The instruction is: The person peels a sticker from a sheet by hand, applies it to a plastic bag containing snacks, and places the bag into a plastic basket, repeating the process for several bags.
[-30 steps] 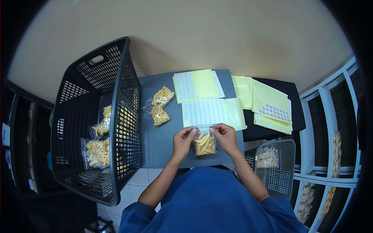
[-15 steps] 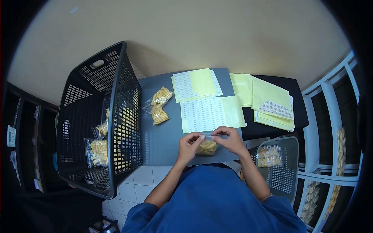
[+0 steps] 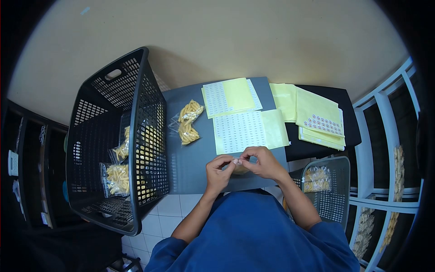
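At the front edge of the grey table, my left hand and my right hand pinch the top of a small clear bag of pale yellow snack sticks. Their fingertips meet over the bag's upper edge and hide most of it. Just beyond lies a yellow-backed sheet of small printed labels, with a second label sheet behind it. Two more filled snack bags rest on the table to the left.
A large black plastic basket stands at the left with several snack bags inside. Yellow sheets are stacked on a black surface at the right. Below them is a grey basket holding snack bags, beside a light-framed rack.
My right hand has moved left along the bag's top edge, so the fingertips of both hands now touch. Less of the bag shows than before.
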`<state>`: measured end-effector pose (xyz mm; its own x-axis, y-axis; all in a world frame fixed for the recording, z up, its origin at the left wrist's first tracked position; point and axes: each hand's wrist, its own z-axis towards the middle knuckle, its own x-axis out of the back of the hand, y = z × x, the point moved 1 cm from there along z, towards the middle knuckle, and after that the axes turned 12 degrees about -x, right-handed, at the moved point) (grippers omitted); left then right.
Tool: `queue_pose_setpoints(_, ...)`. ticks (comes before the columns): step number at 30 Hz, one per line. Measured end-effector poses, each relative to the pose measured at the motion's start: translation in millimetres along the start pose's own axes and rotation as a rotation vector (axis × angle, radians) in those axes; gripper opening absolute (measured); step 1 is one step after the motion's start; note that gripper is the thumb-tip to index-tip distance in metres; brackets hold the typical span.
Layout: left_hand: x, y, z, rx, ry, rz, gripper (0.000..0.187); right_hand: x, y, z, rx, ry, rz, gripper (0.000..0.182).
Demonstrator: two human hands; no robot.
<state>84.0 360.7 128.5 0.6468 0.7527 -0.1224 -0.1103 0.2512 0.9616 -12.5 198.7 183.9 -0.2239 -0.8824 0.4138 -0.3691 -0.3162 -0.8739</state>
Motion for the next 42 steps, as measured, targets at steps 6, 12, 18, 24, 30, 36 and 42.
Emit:
queue_pose_setpoints(6, -1, 7, 3, 0.019, 0.070, -0.078, 0.006, 15, 2, -4, 0.018, 0.029, 0.086, 0.016)
queue_pose_setpoints(12, 1, 9, 11, 0.009, 0.110, -0.123, 0.006, 34, 15, -12, -0.069, 0.049, 0.163, 0.014)
queue_pose_setpoints(18, -1, 13, 10, 0.136, 0.102, -0.173, 0.008, 28, 37, -14, -0.071, 0.098, 0.280, 0.014)
queue_pose_setpoints(24, 13, -34, -6, 0.196, 0.202, -0.049, 0.012, 9, 87, -12, -0.197, 0.235, 0.560, 0.018)
queue_pose_setpoints(30, 50, -39, 8, 0.277, 0.243, 0.026, 0.014, 53, 176, -42, -0.223, 0.690, 0.483, 0.050)
queue_pose_setpoints(36, 64, -42, 9, 0.347, 0.204, 0.180, 0.015, 66, 167, -42, -0.149, 0.737, 0.482, 0.031)
queue_pose_setpoints(42, 75, -28, 15, 0.136, 0.224, 0.729, 0.026, 45, 124, -12, -0.096, 0.630, 0.133, 0.011)
